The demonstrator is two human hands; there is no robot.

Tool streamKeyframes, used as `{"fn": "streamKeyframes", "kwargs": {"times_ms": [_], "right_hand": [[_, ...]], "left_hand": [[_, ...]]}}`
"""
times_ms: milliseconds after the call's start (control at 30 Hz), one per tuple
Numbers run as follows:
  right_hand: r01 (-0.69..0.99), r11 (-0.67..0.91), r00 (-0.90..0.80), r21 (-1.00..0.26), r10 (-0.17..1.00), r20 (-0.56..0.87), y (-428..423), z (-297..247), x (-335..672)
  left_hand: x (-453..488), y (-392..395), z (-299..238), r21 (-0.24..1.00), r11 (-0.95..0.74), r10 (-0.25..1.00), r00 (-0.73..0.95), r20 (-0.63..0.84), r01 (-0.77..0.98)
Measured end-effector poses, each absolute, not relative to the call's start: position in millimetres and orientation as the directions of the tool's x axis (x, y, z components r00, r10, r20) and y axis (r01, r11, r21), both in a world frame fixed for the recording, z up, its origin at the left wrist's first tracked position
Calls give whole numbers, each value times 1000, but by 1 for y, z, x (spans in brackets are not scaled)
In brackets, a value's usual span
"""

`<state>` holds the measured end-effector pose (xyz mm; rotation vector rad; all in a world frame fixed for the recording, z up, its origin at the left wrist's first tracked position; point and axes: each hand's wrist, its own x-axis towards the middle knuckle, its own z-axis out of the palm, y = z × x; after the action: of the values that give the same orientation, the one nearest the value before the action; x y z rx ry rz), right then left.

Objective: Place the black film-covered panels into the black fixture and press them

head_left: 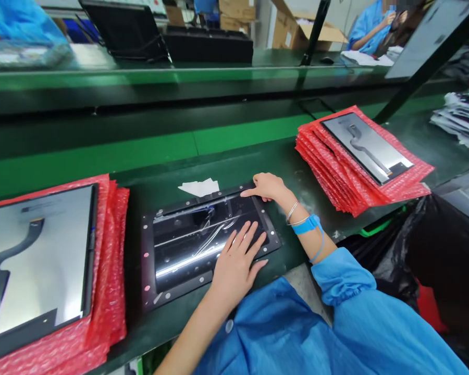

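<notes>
A glossy black display panel (187, 229) lies face up inside a flat black frame (148, 260) with small round dots along its border. My left hand (236, 260) rests on the panel's lower right part, fingers spread and flat. At the frame's upper right corner is my right hand (269, 187), a blue strap around its wrist. One of its digits stretches left over the panel edge while the other fingers curl in; what they pinch, if anything, is hidden. A torn white paper piece (199, 186) lies just behind the frame.
To the left, a silver-backed screen (58, 260) with a ribbon cable tops a stack of red bubble-wrap sleeves (115, 271). Another such screen (369, 148) tops the sleeve stack (328, 177) at right. A raised green ledge (148, 148) runs behind. Black plastic bags (398, 250) hang at right.
</notes>
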<state>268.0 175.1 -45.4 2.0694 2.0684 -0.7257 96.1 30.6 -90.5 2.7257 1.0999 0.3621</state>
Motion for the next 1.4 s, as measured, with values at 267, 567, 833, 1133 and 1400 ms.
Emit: {"fn": "streamKeyframes", "kwargs": {"times_ms": [267,567,833,1133,1400], "right_hand": [[951,-28,-97,-309,920,-381,171,-46,272],[941,-89,-75,-326,886,-458,180,-43,268],[906,-175,105,-384,975,-197,139,-59,262],[696,-139,199,-705,980,3,125,-93,261],[-78,-284,136,-956,947,-292,117,-107,255]], "left_hand": [[20,50,-87,242,-352,930,309,201,904],[-10,71,-77,122,-260,959,241,150,958],[46,83,-59,221,-307,947,274,168,926],[68,95,-67,427,-253,939,113,326,868],[55,76,-56,650,-391,889,85,450,651]]}}
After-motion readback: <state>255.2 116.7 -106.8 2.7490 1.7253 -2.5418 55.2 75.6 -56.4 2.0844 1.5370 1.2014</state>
